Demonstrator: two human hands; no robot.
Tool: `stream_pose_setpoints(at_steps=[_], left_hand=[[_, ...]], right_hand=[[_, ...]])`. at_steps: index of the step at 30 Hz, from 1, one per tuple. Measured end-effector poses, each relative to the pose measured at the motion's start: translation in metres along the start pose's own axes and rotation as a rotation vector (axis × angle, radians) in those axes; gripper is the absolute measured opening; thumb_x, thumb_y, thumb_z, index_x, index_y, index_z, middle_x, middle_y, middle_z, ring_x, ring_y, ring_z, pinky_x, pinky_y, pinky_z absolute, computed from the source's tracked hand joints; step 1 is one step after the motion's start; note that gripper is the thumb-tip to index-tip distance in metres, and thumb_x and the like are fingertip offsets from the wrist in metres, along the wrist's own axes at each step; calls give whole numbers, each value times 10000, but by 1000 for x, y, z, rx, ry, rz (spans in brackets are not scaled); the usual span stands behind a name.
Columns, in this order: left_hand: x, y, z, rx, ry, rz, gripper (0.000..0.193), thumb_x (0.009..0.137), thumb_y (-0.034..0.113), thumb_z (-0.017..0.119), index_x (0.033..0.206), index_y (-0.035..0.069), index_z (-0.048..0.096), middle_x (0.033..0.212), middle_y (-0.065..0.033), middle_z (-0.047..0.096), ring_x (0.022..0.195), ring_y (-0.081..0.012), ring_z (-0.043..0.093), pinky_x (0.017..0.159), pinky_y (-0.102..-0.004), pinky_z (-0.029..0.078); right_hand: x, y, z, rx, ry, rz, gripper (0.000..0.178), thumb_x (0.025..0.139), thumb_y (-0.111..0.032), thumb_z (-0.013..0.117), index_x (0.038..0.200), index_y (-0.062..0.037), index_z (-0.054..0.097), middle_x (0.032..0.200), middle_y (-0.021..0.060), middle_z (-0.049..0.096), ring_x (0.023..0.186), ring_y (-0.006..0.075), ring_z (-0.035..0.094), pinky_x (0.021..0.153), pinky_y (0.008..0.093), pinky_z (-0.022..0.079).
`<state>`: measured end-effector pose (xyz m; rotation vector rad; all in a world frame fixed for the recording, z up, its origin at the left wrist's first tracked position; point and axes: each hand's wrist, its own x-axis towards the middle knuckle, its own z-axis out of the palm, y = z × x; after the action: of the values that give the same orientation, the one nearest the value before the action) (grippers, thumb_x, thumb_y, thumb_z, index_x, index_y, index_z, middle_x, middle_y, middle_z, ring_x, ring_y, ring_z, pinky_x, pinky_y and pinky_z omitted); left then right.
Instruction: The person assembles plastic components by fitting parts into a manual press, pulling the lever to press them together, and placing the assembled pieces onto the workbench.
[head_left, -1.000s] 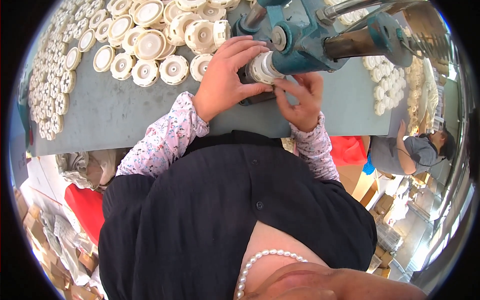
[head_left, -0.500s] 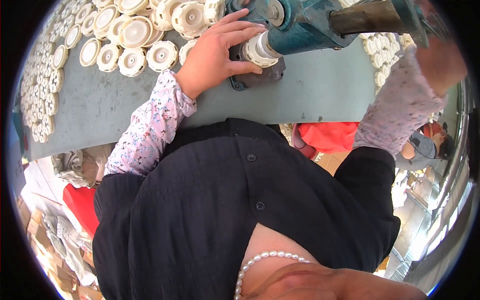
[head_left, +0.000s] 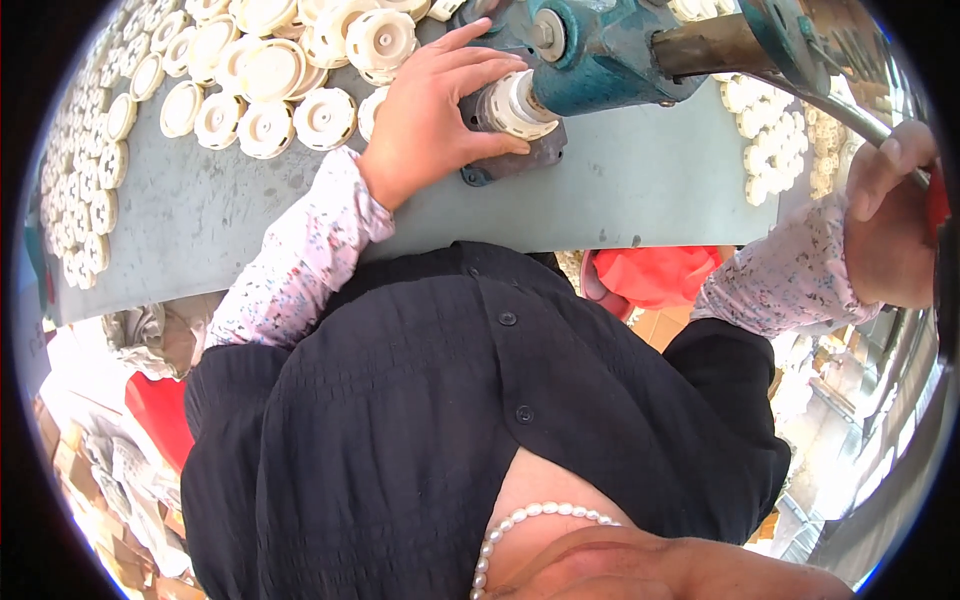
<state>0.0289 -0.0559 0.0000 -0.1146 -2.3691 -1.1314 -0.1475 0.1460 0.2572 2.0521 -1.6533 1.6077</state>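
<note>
My left hand (head_left: 430, 110) reaches over the table to a green hand press (head_left: 615, 60). Its thumb and index finger curve around a round cream plastic part (head_left: 510, 108), which sits on the dark press base (head_left: 545, 152) under the ram. The other fingers stretch toward the press body. At the far right, my right hand (head_left: 890, 225) is closed around the press lever (head_left: 850, 115), near a red piece (head_left: 938, 200) at the picture's edge. The lever's outer end is partly hidden by the hand and the rim of the view.
Many round cream caps (head_left: 270, 70) lie heaped and spread across the grey-green table (head_left: 200, 220) at the left and back. More small pale rings (head_left: 765, 140) lie at the right. Below the table edge are a red bag (head_left: 660, 275) and a red cloth (head_left: 160, 410).
My right hand has swung the lever down and nearer to me, at the far right. My left hand stays around the plastic part, almost unmoved.
</note>
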Motion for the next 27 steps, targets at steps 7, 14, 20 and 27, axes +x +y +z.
stream_pose_setpoints(at_steps=[7, 14, 20, 27], left_hand=[[6, 7, 9, -80, 52, -47, 773, 636, 289, 971, 1327, 75, 698, 1411, -105, 656, 1453, -338, 502, 1157, -432, 454], [-2, -14, 15, -8, -42, -69, 763, 675, 354, 958, 1349, 113, 697, 1417, -68, 664, 1519, -338, 427, 1233, -594, 309], [-2, -12, 16, 35, -96, -41, 762, 677, 394, 952, 1356, 155, 702, 1433, -16, 659, 1532, -329, 412, 1230, -655, 261], [-4, -1, 20, 61, 74, -17, 775, 625, 373, 965, 1289, 64, 713, 1399, -80, 662, 1476, -389, 448, 1203, -541, 361]], right_hand=[[0, -2, 7, -56, -216, -160, 586, 1167, -385, 246, 936, 32, 587, 599, 196, 646, 290, 148, 488, 213, 221, 406], [-50, -56, -21, 255, -218, 413, 271, 1051, -232, 594, 1077, 16, 702, 1166, 206, 701, 754, 199, 753, 644, 262, 599], [-107, -59, 1, 95, -697, 449, 306, 870, -326, 778, 700, -89, 687, 655, 38, 673, 506, 176, 640, 490, 288, 507], [-232, 23, 143, -634, -193, 334, 399, 814, -195, 842, 609, -77, 521, 687, 55, 609, 588, 273, 608, 522, 419, 449]])
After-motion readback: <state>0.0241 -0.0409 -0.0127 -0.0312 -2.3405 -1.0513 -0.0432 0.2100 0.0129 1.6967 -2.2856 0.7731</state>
